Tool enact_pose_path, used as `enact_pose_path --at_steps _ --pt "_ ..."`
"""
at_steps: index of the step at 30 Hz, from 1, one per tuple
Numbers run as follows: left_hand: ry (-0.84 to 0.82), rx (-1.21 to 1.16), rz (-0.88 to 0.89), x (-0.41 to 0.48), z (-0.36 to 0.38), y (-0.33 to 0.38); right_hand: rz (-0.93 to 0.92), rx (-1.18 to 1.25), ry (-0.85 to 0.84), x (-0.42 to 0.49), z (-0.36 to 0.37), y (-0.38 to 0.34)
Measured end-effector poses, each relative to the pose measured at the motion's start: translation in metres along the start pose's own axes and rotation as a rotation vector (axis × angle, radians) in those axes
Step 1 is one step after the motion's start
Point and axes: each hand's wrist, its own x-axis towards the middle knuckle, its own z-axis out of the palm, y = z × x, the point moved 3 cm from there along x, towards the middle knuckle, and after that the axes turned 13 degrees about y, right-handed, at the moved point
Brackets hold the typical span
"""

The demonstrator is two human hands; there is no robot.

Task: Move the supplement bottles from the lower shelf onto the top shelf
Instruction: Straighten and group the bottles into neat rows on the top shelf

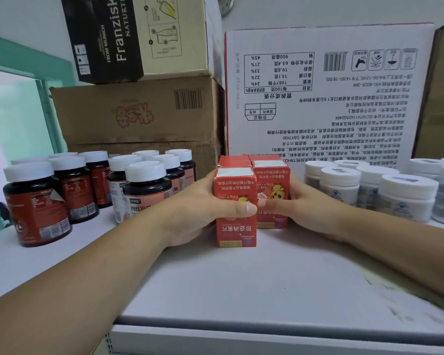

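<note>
Several red supplement boxes (235, 198) stand upside down in a tight cluster on the white top shelf (241, 283), in the middle of the view. My left hand (200, 208) grips the cluster's left side, thumb across the front of the nearest box. My right hand (305, 208) grips the right side, its thumb on the front of a second red box (273, 185). The two thumbs almost meet. The boxes rest on the shelf surface.
Dark bottles with white caps (144, 185) stand in a group at the left. White jars (405, 196) crowd the right. Behind stand a brown carton (139, 116), a beer carton (128, 34) on it and a large white carton (331, 98). The shelf's front edge (267, 326) runs below.
</note>
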Motion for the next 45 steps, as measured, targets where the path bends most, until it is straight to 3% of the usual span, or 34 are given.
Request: enact_pose_path --at_steps 17,22,25,31,35,39,45 --pt "0.028 -0.004 0.011 -0.007 0.002 0.009 0.047 -0.533 0.024 -0.027 -0.003 -0.03" --pt "0.197 -0.025 0.021 -0.014 0.0 0.026 0.106 -0.664 0.073 -0.038 -0.007 -0.035" --pt "0.278 0.213 0.161 -0.02 -0.003 0.044 0.098 -0.788 0.12 -0.055 -0.018 -0.049" --pt "0.28 0.684 0.401 -0.031 -0.005 0.087 -0.072 -0.676 0.266 -0.092 -0.059 -0.107" --pt "0.266 0.726 0.464 -0.025 0.015 0.116 -0.113 -0.64 0.415 -0.089 -0.107 -0.108" --pt "0.268 0.726 0.522 -0.01 0.068 0.136 -0.096 -0.62 0.442 -0.078 -0.143 -0.077" --pt "0.283 0.658 0.301 0.042 0.143 0.121 -0.011 -0.439 0.292 -0.063 -0.162 -0.021"
